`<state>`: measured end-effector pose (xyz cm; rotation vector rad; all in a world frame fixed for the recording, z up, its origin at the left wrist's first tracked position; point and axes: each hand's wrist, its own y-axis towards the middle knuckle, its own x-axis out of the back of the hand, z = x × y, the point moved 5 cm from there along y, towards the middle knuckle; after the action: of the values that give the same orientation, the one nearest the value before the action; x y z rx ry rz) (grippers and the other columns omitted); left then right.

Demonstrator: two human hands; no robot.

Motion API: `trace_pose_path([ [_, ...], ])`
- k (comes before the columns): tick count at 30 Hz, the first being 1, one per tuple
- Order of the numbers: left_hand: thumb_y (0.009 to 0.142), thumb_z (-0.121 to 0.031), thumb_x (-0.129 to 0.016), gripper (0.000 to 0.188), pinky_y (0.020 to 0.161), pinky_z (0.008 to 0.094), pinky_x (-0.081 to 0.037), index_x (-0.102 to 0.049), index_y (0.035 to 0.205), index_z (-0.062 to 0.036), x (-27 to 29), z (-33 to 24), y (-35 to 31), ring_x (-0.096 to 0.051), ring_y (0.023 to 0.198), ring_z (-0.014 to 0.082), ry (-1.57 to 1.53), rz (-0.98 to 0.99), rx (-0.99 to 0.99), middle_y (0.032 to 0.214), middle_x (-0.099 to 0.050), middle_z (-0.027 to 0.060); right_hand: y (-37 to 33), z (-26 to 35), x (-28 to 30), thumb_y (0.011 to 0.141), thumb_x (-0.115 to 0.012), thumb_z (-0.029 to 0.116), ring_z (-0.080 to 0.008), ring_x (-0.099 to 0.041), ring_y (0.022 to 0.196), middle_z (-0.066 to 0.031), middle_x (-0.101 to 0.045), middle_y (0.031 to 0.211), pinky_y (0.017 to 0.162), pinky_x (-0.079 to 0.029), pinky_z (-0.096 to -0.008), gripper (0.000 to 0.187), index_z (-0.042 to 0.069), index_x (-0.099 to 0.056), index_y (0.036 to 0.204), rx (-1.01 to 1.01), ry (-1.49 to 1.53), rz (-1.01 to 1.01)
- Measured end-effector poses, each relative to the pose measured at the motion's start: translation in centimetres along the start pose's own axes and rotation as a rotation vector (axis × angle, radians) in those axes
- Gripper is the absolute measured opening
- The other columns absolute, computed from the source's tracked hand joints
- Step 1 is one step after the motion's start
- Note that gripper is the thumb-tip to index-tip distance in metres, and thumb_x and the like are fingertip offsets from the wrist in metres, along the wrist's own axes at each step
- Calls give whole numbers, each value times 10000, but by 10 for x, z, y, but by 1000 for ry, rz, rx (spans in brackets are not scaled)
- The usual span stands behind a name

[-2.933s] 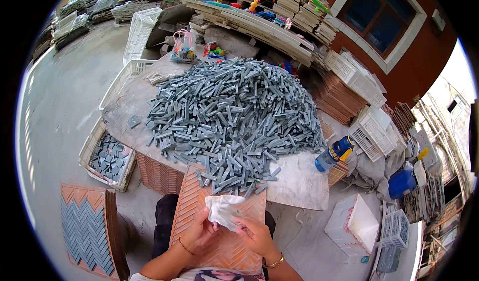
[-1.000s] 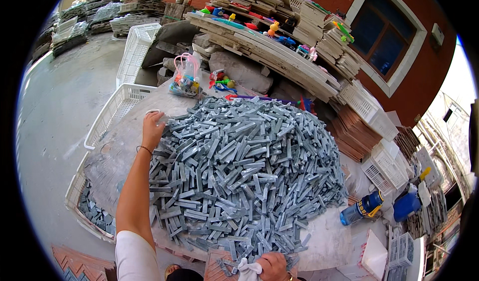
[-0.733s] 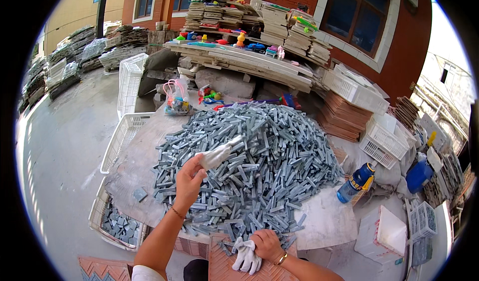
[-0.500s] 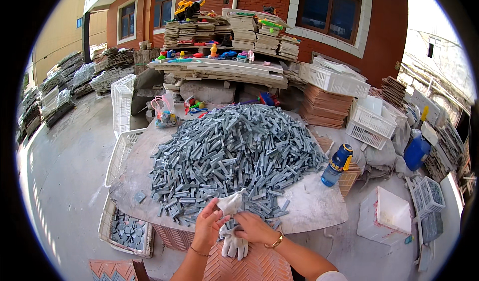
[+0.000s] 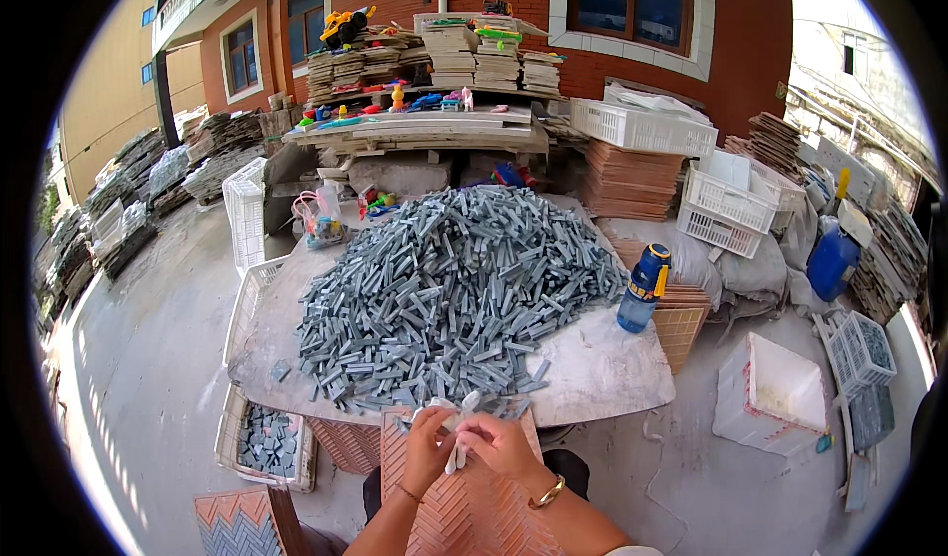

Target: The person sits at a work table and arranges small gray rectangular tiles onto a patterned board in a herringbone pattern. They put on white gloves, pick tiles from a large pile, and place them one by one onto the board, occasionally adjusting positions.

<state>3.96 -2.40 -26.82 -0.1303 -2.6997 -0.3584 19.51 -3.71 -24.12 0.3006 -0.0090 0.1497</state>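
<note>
White work gloves (image 5: 470, 401) are bunched between my two bare hands at the front edge of the table. My left hand (image 5: 429, 447) is closed on the gloves from the left, fingers curled. From the right, my right hand (image 5: 502, 449), with a gold bracelet at its wrist, pinches the same white fabric. White glove fingers hang below the hands, over an orange herringbone-patterned mould panel (image 5: 444, 521). Just beyond the hands rises a large heap of grey stone strips (image 5: 464, 289) on the pale tabletop (image 5: 617, 373). My fingers partly hide the gloves.
A blue bottle (image 5: 644, 289) stands at the table's right side. A white crate of grey tile pieces (image 5: 229, 428) sits low on the left. A white foam box (image 5: 741, 398) is on the floor at right. Toys and stacked boards (image 5: 415, 141) lie beyond the heap.
My hands have come closer together and gathered the gloves between them; the glove the left hand held up is now lower. The view has shifted, and more of the herringbone panel shows.
</note>
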Motion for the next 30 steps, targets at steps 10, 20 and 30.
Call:
trace_pose_path([
  [10, 750, 79, -569, 287, 745, 318, -471, -555, 1015, -28, 9, 24, 5, -563, 904, 272, 247, -141, -230, 1010, -554, 131, -41, -41, 74, 894, -603, 114, -79, -599, 651, -37, -642, 765, 606, -495, -222, 118, -2, -599, 915, -182, 77, -366],
  [20, 880, -157, -588, 153, 722, 305, -540, -512, 978, -67, -1, 13, -11, -618, 893, 166, -1222, 6, 205, 1002, -605, 76, -29, 49, 16, 808, -657, 26, -224, -631, 730, -109, -639, 846, 624, -502, -286, 145, 19, -618, 948, 430, -394, -191],
  [30, 819, 83, -413, 458, 910, 403, -495, -457, 1263, -19, -27, 39, -44, -587, 1073, 256, -1349, -153, 422, 1196, -574, 131, -30, 31, -7, 805, -648, -14, -156, -598, 703, -77, -621, 828, 633, -482, -259, 142, -4, -602, 938, 158, -262, -130],
])
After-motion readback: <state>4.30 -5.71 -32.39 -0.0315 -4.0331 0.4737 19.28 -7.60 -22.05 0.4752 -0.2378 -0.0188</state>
